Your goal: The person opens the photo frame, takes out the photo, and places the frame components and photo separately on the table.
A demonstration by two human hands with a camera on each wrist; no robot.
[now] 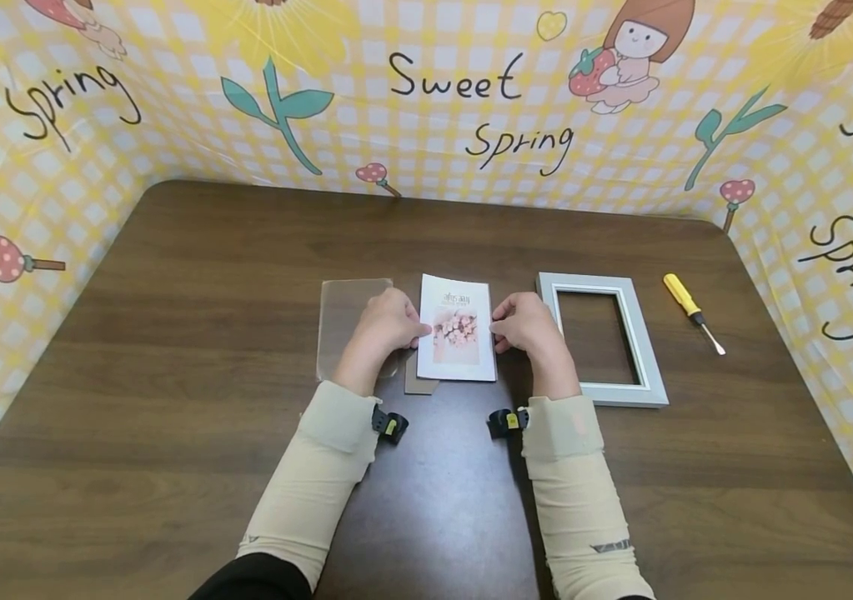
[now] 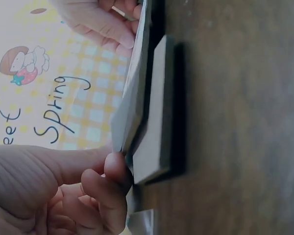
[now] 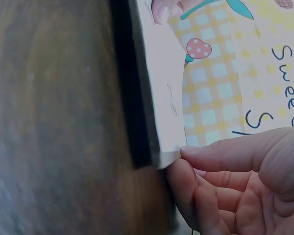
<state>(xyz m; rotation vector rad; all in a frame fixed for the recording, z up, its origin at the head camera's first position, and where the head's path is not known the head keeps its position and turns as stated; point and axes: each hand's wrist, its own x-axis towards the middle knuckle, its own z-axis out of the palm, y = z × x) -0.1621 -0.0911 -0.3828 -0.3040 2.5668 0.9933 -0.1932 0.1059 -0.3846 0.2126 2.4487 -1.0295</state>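
Note:
A white card (image 1: 456, 290) printed with pink blossoms is held between both hands at the middle of the table. My left hand (image 1: 387, 321) pinches its left edge between thumb and fingers, and my right hand (image 1: 529, 323) pinches the right edge. Seen from the left wrist, the card stands slightly above a thick grey-brown board (image 2: 154, 117), with a dark gap between the two. Only a lower left corner of that board shows in the head view. Partly under my left wrist lies a clear sheet (image 1: 339, 321) with rounded corners.
To the right lies an empty pale blue-grey picture frame (image 1: 647, 354), partly behind my right hand and wrist. A screwdriver (image 1: 683, 295) with a yellow handle rests farther right. Yellow checked cloth (image 1: 434, 125) hangs around the back and sides of the brown table (image 1: 171, 333).

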